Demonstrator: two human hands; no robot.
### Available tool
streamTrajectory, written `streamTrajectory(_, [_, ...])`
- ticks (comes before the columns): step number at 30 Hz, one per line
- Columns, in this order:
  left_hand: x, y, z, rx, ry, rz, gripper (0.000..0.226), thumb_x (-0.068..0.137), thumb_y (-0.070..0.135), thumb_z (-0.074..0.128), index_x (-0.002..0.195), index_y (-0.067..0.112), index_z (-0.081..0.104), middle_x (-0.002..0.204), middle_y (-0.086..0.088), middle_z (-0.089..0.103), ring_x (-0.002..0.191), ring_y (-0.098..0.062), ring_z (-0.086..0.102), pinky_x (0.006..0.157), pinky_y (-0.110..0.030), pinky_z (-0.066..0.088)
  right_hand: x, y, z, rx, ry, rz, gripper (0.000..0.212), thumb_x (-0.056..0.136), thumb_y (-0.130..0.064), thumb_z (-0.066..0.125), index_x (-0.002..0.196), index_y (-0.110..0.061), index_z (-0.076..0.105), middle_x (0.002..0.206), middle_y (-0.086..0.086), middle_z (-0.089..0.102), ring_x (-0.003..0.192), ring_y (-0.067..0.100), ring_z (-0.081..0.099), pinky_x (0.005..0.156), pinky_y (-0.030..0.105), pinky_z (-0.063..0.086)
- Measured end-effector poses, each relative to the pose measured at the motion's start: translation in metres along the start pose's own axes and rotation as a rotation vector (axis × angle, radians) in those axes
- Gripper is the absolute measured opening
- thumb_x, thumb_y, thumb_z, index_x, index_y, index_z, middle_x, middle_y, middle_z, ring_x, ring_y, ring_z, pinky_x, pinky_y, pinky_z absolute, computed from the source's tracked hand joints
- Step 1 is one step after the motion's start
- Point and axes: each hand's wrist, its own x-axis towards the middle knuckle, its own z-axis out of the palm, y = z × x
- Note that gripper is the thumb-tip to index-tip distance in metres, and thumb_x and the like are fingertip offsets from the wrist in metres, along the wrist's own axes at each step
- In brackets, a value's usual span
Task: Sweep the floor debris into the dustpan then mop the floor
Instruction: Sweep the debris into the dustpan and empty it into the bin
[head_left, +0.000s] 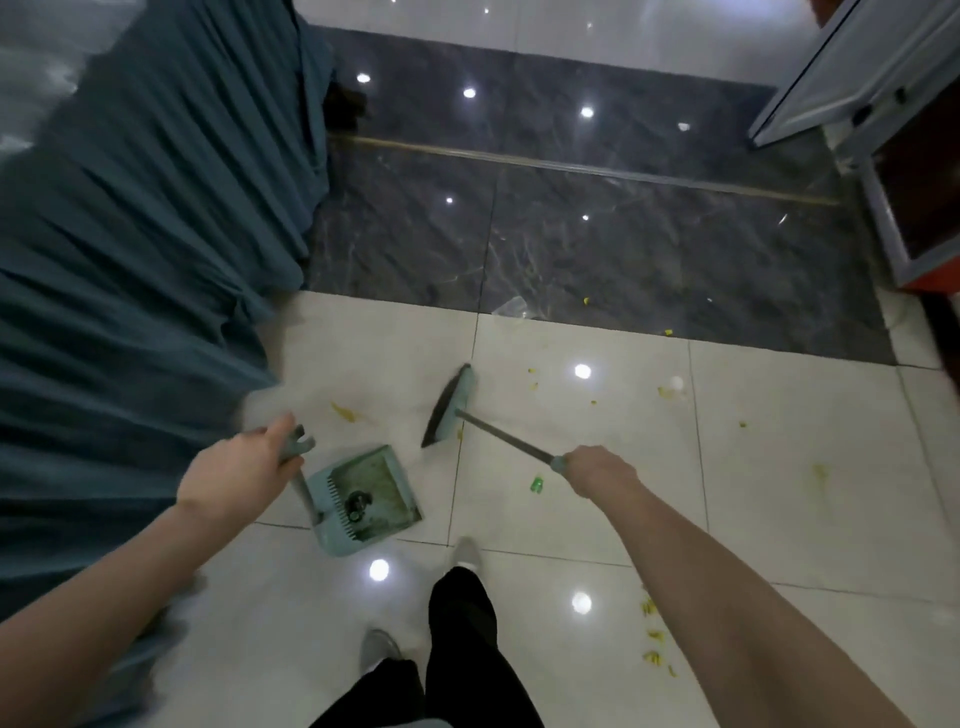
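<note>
My left hand (236, 475) grips the upright handle of a pale green dustpan (363, 499), which rests on the white tile floor with dark bits of dirt inside. My right hand (597, 470) grips the handle of a broom (451, 405); its green head with dark bristles touches the floor just beyond the dustpan's open edge. Yellow scraps (343, 411) lie between them, a green bit (536, 485) sits near my right hand, and more yellow debris (655, 642) is scattered at the lower right.
A teal curtain (145, 249) hangs along the left and reaches the floor. Dark marble tiles (597, 249) lie ahead, with a clear wrapper (511, 307) at their edge. A white door frame (883, 171) stands at the right. My feet (465, 553) are below the dustpan.
</note>
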Motion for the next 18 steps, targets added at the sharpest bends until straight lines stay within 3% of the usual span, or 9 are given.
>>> streamTrajectory(4, [0.041, 0.024, -0.013, 0.021, -0.030, 0.101, 0.026, 0.093, 0.037, 0.053, 0.106, 0.018, 0.040, 0.098, -0.009, 0.066, 0.080, -0.034, 0.064, 0.064, -0.040, 0.052, -0.019, 0.071, 0.012, 0.053, -0.037, 0.109, 0.037, 0.097, -0.042, 0.040, 0.114, -0.019, 0.063, 0.092, 0.002, 0.058, 0.087, 0.025, 0.061, 0.076, 0.030, 0.047])
streamTrajectory(7, [0.069, 0.044, -0.015, 0.019, -0.032, 0.183, 0.025, 0.093, 0.034, 0.054, 0.107, 0.018, 0.040, 0.098, -0.011, 0.066, 0.080, -0.035, 0.064, 0.062, -0.038, 0.051, -0.045, 0.119, 0.026, 0.133, -0.061, 0.196, 0.034, 0.096, -0.048, 0.038, 0.099, -0.021, 0.059, 0.082, -0.002, 0.056, 0.081, 0.022, 0.060, 0.072, 0.028, 0.046])
streamTrajectory(9, [0.089, 0.056, -0.014, 0.019, -0.042, 0.246, 0.026, 0.093, 0.034, 0.055, 0.107, 0.018, 0.040, 0.101, -0.012, 0.066, 0.083, -0.036, 0.065, 0.061, -0.036, 0.046, -0.064, 0.143, 0.038, 0.193, -0.079, 0.271, 0.035, 0.094, -0.053, 0.039, 0.096, -0.023, 0.057, 0.084, -0.002, 0.057, 0.081, 0.022, 0.059, 0.072, 0.028, 0.046])
streamTrajectory(12, [0.114, 0.071, -0.011, 0.011, -0.046, 0.337, 0.028, 0.092, 0.031, 0.057, 0.109, 0.016, 0.042, 0.101, -0.015, 0.066, 0.086, -0.039, 0.065, 0.063, -0.037, 0.044, -0.091, 0.171, 0.066, 0.185, -0.109, 0.370, 0.035, 0.093, -0.047, 0.041, 0.107, -0.022, 0.062, 0.089, -0.001, 0.057, 0.084, 0.021, 0.060, 0.071, 0.028, 0.044])
streamTrajectory(16, [0.137, 0.073, -0.018, -0.010, 0.004, 0.423, 0.030, 0.090, 0.030, 0.060, 0.109, 0.014, 0.044, 0.098, -0.018, 0.066, 0.084, -0.040, 0.065, 0.066, -0.040, 0.049, -0.130, 0.176, 0.084, 0.231, -0.139, 0.530, 0.033, 0.093, -0.052, 0.044, 0.095, -0.022, 0.057, 0.078, -0.005, 0.053, 0.064, 0.014, 0.052, 0.054, 0.022, 0.035])
streamTrajectory(18, [0.145, 0.063, -0.023, -0.014, 0.027, 0.449, 0.030, 0.090, 0.031, 0.061, 0.108, 0.014, 0.044, 0.097, -0.017, 0.066, 0.083, -0.040, 0.065, 0.065, -0.040, 0.049, -0.142, 0.168, 0.085, 0.200, -0.136, 0.582, 0.030, 0.094, -0.047, 0.044, 0.093, -0.020, 0.057, 0.079, -0.005, 0.054, 0.071, 0.016, 0.056, 0.061, 0.024, 0.040])
